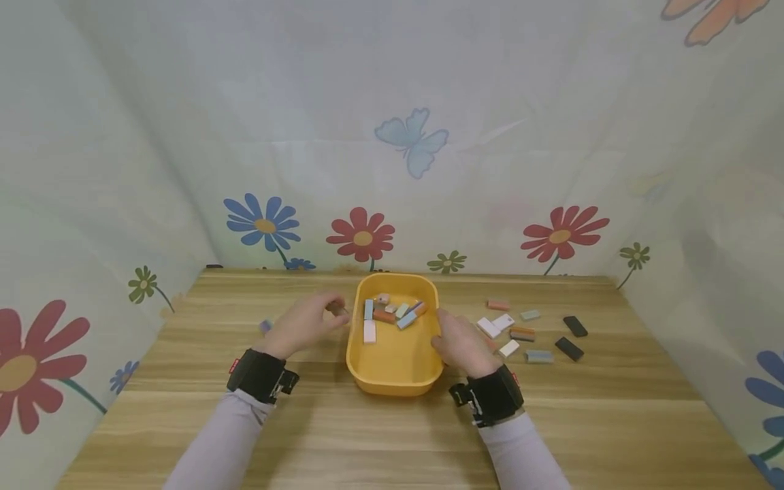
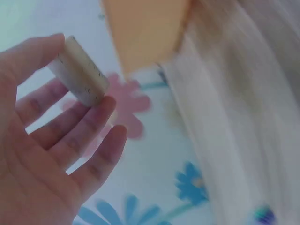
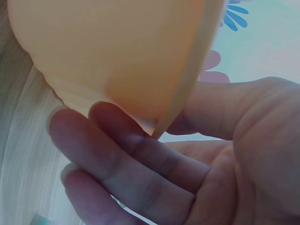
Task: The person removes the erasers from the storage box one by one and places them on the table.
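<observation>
Yellow tray (image 1: 398, 361): one. Black blocks (image 1: 575, 326), right on the worktop (image 1: 600, 422): two. White blocks (image 1: 509, 348), right: three. Bluish block (image 1: 265, 327), left: one. Pale block (image 2: 78, 70), left grip (image 1: 306, 325): one. Tray blocks (image 1: 369, 331): several, overlapping, exact number unclear.

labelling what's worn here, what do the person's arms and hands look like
Pale lilac-grey sleeves; wide black wristbands, each with a small black attachment and a red tag. The left hand and right hand wear no gloves.
</observation>
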A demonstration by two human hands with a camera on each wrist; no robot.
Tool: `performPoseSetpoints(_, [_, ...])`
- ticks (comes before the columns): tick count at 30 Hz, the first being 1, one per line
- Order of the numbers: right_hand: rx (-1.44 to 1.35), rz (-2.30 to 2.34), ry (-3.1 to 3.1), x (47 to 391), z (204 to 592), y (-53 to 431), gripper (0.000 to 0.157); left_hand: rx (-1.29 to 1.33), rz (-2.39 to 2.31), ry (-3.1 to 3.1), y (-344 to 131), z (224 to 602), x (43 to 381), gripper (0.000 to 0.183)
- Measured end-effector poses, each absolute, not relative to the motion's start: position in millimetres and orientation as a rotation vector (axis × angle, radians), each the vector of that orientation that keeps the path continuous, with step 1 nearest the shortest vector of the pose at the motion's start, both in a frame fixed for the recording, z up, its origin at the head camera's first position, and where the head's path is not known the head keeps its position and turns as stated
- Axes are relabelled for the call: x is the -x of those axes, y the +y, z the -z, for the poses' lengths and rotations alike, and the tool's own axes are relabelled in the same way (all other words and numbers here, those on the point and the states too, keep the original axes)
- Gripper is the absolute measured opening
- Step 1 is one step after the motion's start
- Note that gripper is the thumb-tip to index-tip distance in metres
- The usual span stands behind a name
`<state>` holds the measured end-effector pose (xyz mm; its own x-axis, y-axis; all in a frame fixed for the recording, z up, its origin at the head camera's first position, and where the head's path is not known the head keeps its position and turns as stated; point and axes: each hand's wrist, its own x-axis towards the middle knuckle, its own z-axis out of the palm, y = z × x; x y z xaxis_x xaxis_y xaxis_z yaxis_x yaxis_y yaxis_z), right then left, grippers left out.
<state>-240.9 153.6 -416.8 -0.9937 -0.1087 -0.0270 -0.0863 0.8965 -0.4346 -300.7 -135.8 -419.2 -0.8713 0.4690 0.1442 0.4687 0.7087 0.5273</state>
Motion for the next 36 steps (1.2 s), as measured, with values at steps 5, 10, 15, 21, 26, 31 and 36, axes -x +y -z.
performPoseSetpoints(5, [0.148,0.666,3.014,242.1,415.6,154.1,0.053,-0.684,-0.976,2.972,-167.6,438.7,310.5,0.011])
performPoseSetpoints(10, [0.128,0.665,3.0,241.9,415.4,153.3,0.051,-0.639,-0.883,3.032,-188.1,459.4,315.2,0.012])
performPoseSetpoints(15, [0.13,0.677,2.993,239.9,415.5,153.3,0.051,-0.632,-0.753,3.086,-196.0,473.2,316.7,0.011])
performPoseSetpoints(21, [0.15,0.666,3.014,240.0,415.1,154.2,0.049,-0.6,-0.663,3.1,-193.8,469.0,314.5,0.013])
performPoseSetpoints(26, [0.135,0.65,3.0,241.2,415.7,153.6,0.05,-0.546,-0.59,3.089,-194.8,465.0,310.9,0.017])
performPoseSetpoints(31, [0.123,0.64,2.991,241.4,415.6,153.1,0.051,-0.556,-0.541,3.065,-195.6,461.0,308.5,0.018])
performPoseSetpoints(36, [0.118,0.66,2.985,241.5,415.7,151.9,0.051,-0.543,-0.481,3.02,-191.3,450.6,302.0,0.032])
